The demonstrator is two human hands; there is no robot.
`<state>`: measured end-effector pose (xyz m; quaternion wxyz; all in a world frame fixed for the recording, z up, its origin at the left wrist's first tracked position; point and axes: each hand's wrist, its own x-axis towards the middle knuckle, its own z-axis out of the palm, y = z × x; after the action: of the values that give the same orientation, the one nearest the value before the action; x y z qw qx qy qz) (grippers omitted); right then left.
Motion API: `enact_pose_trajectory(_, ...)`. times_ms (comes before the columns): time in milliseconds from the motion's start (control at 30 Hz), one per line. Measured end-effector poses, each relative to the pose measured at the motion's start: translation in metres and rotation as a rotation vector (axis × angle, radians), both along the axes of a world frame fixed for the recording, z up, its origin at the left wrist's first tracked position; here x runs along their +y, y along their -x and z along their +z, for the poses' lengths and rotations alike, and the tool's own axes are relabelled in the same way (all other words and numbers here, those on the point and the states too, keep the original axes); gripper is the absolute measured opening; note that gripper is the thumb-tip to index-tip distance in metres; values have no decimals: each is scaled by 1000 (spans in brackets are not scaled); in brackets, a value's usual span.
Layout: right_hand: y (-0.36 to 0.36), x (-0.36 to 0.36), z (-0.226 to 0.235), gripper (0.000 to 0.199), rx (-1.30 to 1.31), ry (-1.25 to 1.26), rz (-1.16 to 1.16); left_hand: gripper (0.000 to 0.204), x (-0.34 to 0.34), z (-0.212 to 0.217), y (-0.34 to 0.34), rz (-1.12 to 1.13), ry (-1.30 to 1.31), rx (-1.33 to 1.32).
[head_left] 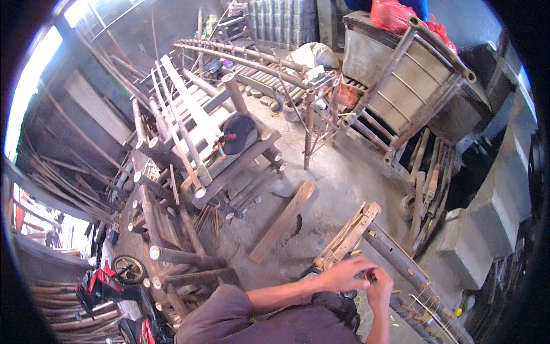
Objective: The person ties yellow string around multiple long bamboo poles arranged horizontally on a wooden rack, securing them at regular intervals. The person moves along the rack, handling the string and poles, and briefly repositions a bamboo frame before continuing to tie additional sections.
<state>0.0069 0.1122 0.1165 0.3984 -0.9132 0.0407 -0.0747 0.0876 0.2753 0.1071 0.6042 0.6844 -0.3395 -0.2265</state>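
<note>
My left hand (345, 275) reaches across in front of me to the right, its fingers bent and meeting those of my right hand (379, 288). Both hands are closed at the fingertips around something small and dark that I cannot make out. Just beyond them lies a wooden frame piece (348, 234) with a row of small holes or pegs. Beside my right hand a long bamboo pole (401, 261) with slots cut in it slants down to the lower right. Thin pale strips (429, 312) cross its near end.
A loose wooden plank (283, 222) lies on the concrete floor ahead. Bamboo furniture frames (195, 132) stand at left, with a dark cap (239, 135) on one. A bamboo chair (409, 86) leans at the back right. A red motorcycle (106, 281) stands lower left; concrete steps (458, 246) rise at right.
</note>
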Motion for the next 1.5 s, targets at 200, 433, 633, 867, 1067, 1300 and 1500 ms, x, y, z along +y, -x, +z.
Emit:
enact_pose_trajectory(200,79,-22,-17,8,103,-139,-374,27,-34,-31,36,-219,-72,36)
enact_pose_trajectory(433,89,-13,-6,9,89,-223,-507,27,-53,-33,55,-222,32,253)
enact_pose_trajectory(633,100,-21,-23,17,25,-317,-622,26,-63,-36,46,-281,-25,174)
enact_pose_trajectory(867,98,-10,-22,19,10,-416,-740,25,-63,-40,54,-141,-27,148)
enact_pose_trajectory(1067,104,-9,-35,15,-71,-329,-808,28,-57,-37,54,-199,-38,78)
enact_pose_trajectory(1300,116,-7,-24,19,-85,-353,-919,29,-72,-31,59,-224,-14,122)
enact_pose_trajectory(1500,133,-30,-20,27,-93,-394,-927,26,-96,-29,85,-159,37,52)
